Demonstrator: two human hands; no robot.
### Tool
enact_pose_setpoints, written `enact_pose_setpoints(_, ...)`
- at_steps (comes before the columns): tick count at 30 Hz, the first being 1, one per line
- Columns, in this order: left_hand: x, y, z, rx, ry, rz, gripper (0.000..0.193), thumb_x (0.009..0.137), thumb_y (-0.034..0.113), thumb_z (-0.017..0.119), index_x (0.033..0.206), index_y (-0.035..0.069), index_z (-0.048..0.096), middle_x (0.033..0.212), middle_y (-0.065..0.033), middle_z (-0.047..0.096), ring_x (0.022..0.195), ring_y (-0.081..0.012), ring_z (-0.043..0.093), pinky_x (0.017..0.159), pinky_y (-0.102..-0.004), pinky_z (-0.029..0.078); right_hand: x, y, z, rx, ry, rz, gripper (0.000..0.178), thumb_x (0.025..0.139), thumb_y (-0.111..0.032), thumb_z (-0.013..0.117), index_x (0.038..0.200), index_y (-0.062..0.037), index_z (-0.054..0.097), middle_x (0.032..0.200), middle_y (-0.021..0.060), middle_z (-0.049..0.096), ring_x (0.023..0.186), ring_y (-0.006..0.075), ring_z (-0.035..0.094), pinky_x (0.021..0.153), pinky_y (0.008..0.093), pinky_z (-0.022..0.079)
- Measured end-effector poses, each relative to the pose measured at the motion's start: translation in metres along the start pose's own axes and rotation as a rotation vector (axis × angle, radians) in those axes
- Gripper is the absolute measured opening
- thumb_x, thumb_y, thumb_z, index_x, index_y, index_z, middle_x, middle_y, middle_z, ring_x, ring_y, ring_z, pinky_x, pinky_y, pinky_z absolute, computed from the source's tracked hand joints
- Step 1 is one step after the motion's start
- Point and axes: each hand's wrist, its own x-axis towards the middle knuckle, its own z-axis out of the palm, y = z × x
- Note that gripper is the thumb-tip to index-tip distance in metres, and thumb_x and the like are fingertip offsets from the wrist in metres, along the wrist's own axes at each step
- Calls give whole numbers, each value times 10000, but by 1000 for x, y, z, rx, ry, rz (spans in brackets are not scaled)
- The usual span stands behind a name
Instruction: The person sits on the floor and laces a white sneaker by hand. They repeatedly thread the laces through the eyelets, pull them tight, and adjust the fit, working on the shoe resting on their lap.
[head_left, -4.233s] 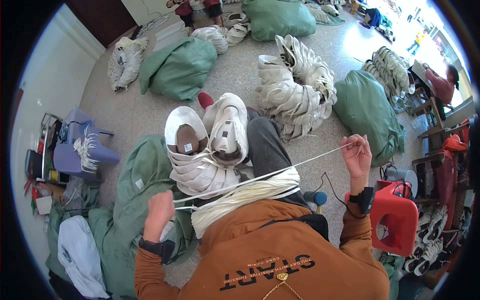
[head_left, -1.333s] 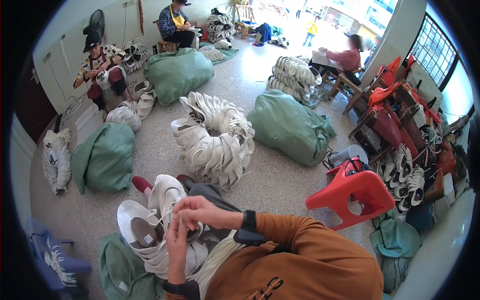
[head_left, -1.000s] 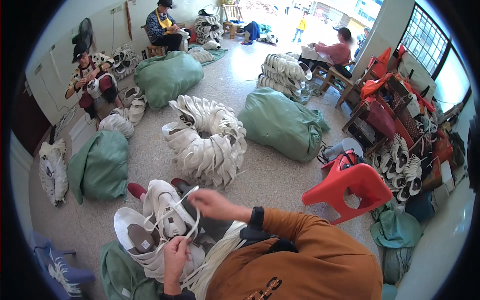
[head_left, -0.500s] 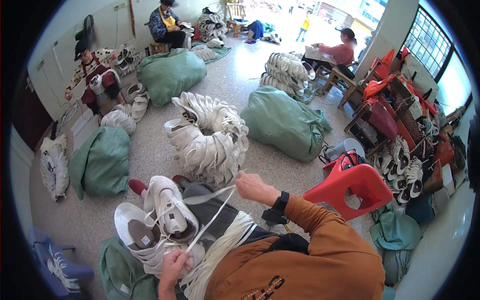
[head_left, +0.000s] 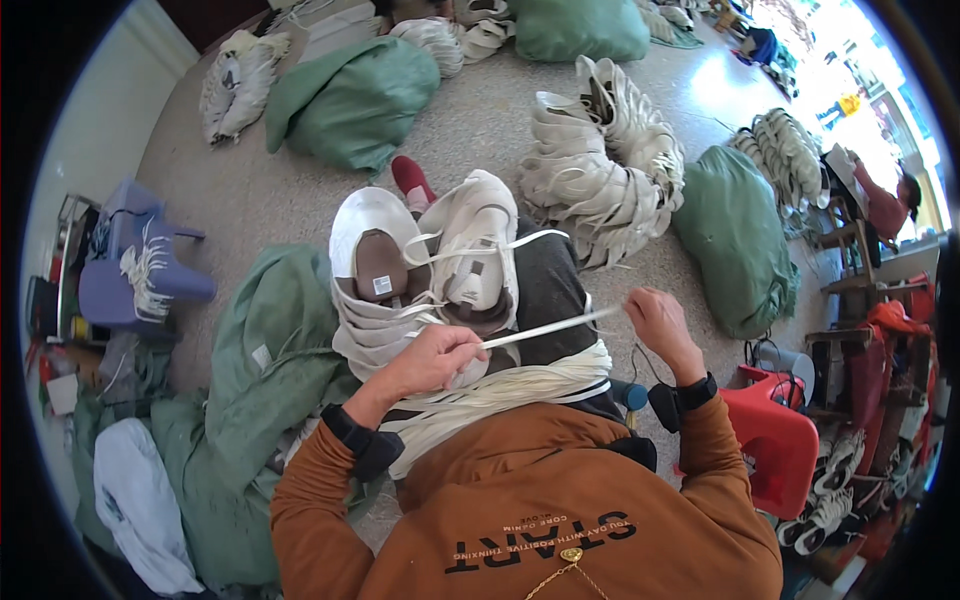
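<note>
Hands and lace, seen from the head. The left hand, in front of the sneakers, pinches a flat white lace between thumb and bent fingers. The lace runs nearly straight to the right hand, which is raised, with curled fingers, to the right of the trouser leg; its tips and the lace's far end are blurred, so whether they grip it cannot be told. Below the lace, a thick bundle of cream laces lies across the lap, against the hem of the brown sweatshirt.

Beyond the left hand, two white sneakers stand side by side. The right sneaker, beside the trouser leg, carries a loose lace that loops out to its right; the left sneaker shows a brown insole with a small white label. Layered pale shoe parts lie just below the left sneaker.

Surroundings: at left, a green sack and a purple plastic stool bearing a small bunch of white laces; on the floor ahead, nested sneakers in a curved row, with a second green sack to their right; at lower right, a red plastic stool.
</note>
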Motion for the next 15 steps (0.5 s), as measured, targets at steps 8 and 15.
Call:
enact_pose_setpoints(8,53,13,9,439,143,389,231,971,168,556,956,-24,684,756,-120,663,667,-194,614,648,-351,484,39,-125,8,1062,-140,-71,132,944,-39,610,1060,10,650,930,166,663,702,286,651,663,353,523)
enact_pose_setpoints(15,49,28,-19,550,214,330,179,945,131,581,936,-33,653,755,-180,611,686,-262,612,657,-379,473,58,-118,14,651,-39,-183,98,895,-24,626,981,7,661,909,187,656,789,369,648,692,405,513)
